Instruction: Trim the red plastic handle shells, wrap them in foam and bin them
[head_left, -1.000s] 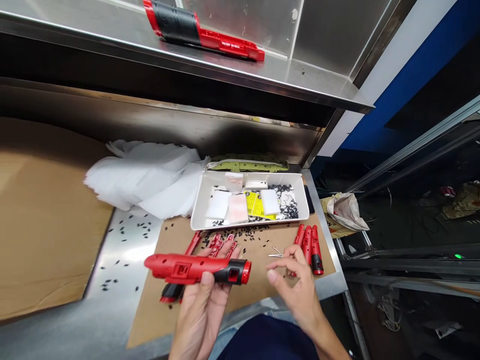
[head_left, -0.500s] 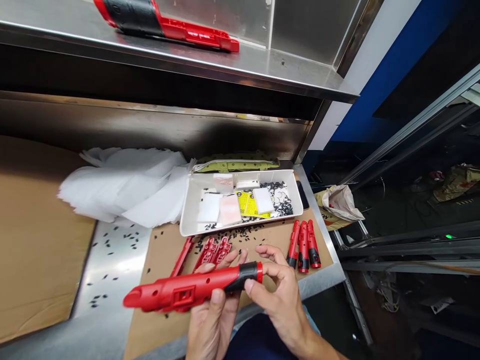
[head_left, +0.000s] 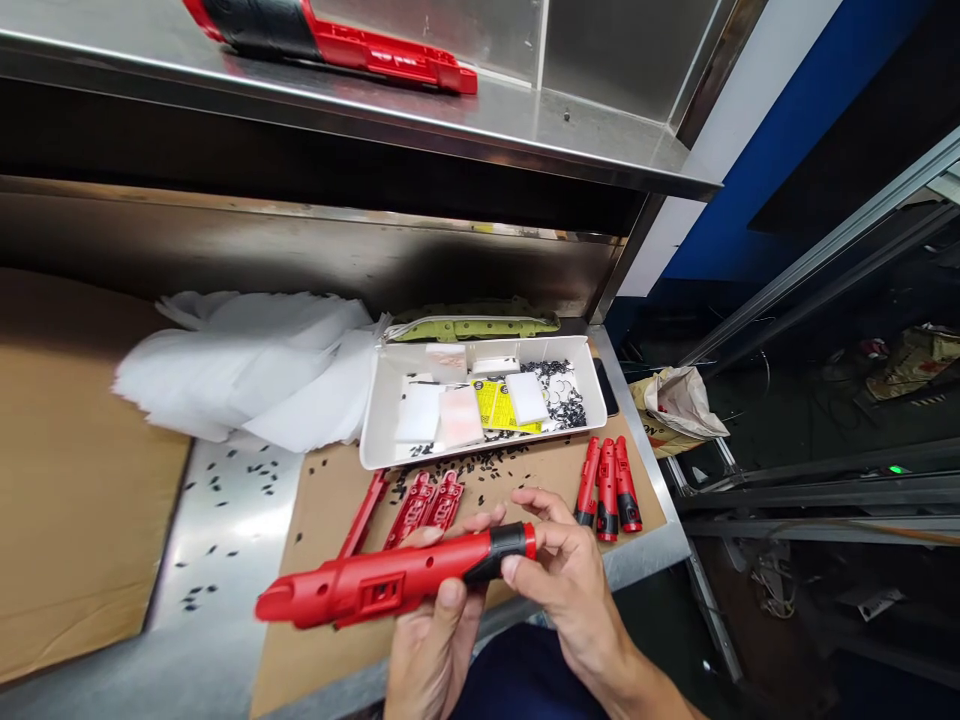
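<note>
A long red plastic tool housing (head_left: 341, 585) with a black collar near its right end lies across both my hands, above the cardboard. My left hand (head_left: 439, 635) is closed round its middle from below, thumb on the near side, fingers partly hidden behind it. At the collar end, my right hand (head_left: 566, 575) pinches the housing between thumb and fingers. Behind it, open red housing shells (head_left: 424, 505) rest on the cardboard, and a narrow red piece (head_left: 364, 515) stands to their left. Three red-and-black housings (head_left: 606, 490) lie side by side at the right.
A white bin (head_left: 484, 450) holds foam pads, a yellow label and small black parts. Black bits are scattered on the cardboard (head_left: 315, 530) and metal table. White sheets (head_left: 255, 370) are heaped at left beside a cardboard box (head_left: 75, 480). A metal shelf (head_left: 525, 130) overhangs the back.
Both hands and the red housing have shifted slightly to the right. The grip of each hand looks nearly the same.
</note>
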